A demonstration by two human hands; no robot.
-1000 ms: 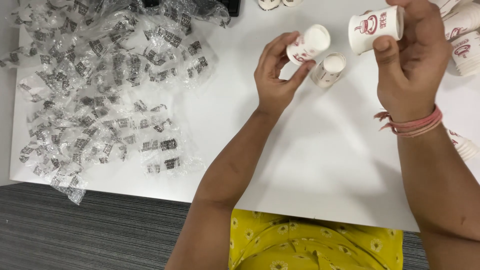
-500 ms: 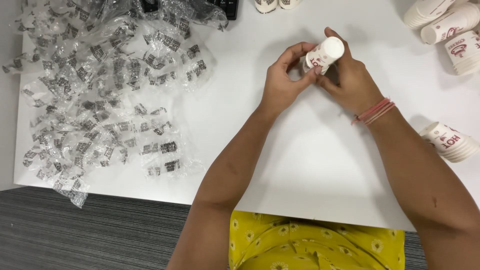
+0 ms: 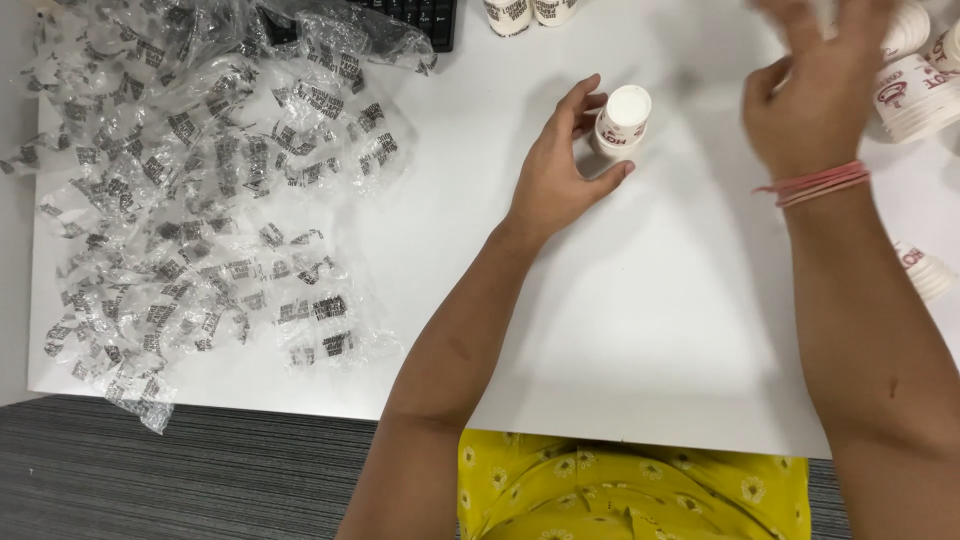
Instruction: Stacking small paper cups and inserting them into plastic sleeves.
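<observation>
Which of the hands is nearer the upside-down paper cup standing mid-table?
Left. The left hand cups the upside-down paper cup, fingers and thumb around it. The right hand is raised well off to its right, near the lying cup stacks.

Both forearms are bare, no sleeves showing. The right hand (image 3: 815, 105) wears pink-red bands at the wrist, upper right; yellow floral clothing shows bottom centre.
</observation>
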